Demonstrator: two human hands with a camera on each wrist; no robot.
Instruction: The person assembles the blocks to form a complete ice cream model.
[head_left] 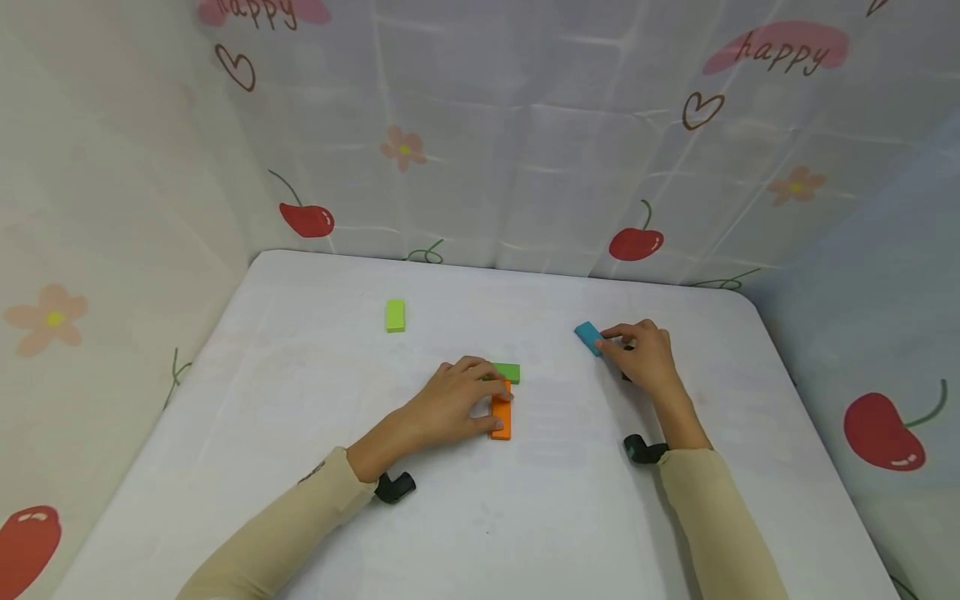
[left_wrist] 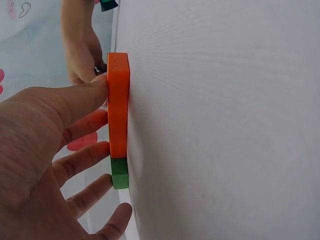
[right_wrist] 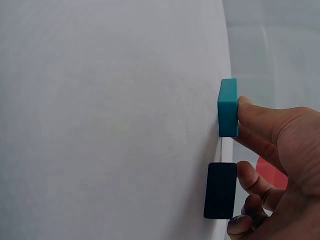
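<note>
My left hand (head_left: pixel 453 400) lies over an orange block (head_left: pixel 501 421), its thumb and fingertips touching the top. The fingers are spread in the left wrist view. A green block (head_left: pixel 508 372) lies crosswise against the orange block's far end, partly under the fingers. To the right, my right hand (head_left: pixel 643 358) pinches a blue block (head_left: pixel 588 338) at one end between thumb and index finger; whether it is off the table I cannot tell. A dark block (right_wrist: pixel 220 190) is beside the other fingers of that hand, mostly hidden beneath it in the head view.
A lime-green block (head_left: pixel 395 317) lies at the back left of the white table (head_left: pixel 480 533). A printed curtain (head_left: pixel 487 167) hangs behind the table's far edge. Black wrist devices (head_left: pixel 645 450) sit at both cuffs, close to the tabletop.
</note>
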